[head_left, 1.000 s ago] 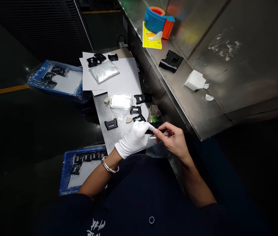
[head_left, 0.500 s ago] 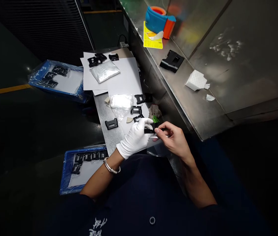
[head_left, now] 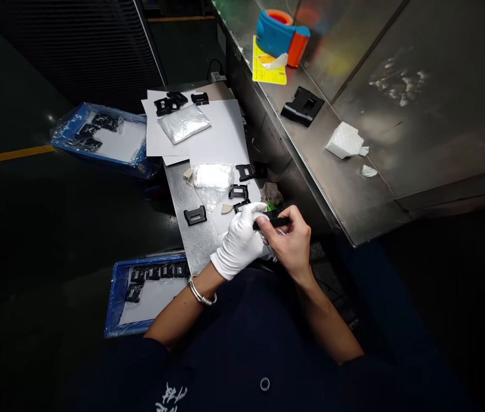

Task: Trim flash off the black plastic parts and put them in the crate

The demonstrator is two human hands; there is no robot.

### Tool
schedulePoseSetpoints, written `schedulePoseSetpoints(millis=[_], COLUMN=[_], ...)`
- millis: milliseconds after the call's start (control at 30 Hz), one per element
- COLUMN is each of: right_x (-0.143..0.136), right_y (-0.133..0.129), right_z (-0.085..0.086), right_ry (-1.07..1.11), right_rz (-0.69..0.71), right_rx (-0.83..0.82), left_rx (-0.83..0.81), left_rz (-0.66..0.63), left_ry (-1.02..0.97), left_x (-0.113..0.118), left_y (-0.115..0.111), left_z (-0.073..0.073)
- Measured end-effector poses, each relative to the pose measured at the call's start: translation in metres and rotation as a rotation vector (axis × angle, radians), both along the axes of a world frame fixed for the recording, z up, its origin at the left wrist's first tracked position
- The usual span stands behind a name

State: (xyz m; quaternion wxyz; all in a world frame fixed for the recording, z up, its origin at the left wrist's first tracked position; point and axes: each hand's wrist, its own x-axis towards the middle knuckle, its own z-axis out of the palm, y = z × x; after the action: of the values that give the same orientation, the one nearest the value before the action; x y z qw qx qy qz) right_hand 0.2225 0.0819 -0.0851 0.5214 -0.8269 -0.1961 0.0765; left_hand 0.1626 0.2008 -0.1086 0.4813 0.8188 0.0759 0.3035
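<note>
1. So the gloved left hand (head_left: 242, 237) and bare right hand (head_left: 290, 240) are both clamped on one black part (head_left: 277, 221), fingers closed in around it.
2. Counting stuff: two blue trays (head_left: 113, 300), five black frames (head_left: 134, 293) showing in the nearer one, one tape dispenser (head_left: 274, 37) up on the ledge (head_left: 311, 137).
3. The black part sits right between both hands, partly hidden by fingers.

On the metal ledge (head_left: 345, 212) to the right, I see a blue-and-orange tape dispenser (head_left: 275, 37) at the far end by a yellow card (head_left: 263, 74), folded white paper (head_left: 342, 141) nearer. Far left stands a dark slatted panel (head_left: 74, 51); a yellow line (head_left: 10, 156) crosses the floor (head_left: 10, 229).
</note>
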Motion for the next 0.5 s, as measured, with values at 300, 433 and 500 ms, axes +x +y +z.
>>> schedulePoseSetpoints(millis=[300,433,500], right_x=[0.0002,-0.0025,-0.0028], right_y=[0.0057,0.0087,0.0095], right_z=[-0.0073,-0.0073,-0.0072], right_ry=[0.027,0.0,0.028], right_rz=[0.011,0.0,0.044], right_rx=[0.058,0.052,0.048], left_rx=[0.003,0.011,-0.005], left_rz=[0.015,0.026,0.025], left_ry=[0.035,0.018,0.03], left_x=[0.007,0.0069,0.0064], left_y=[0.0068,0.0074,0.0085], left_z=[-0.0024,-0.0024,-0.0028])
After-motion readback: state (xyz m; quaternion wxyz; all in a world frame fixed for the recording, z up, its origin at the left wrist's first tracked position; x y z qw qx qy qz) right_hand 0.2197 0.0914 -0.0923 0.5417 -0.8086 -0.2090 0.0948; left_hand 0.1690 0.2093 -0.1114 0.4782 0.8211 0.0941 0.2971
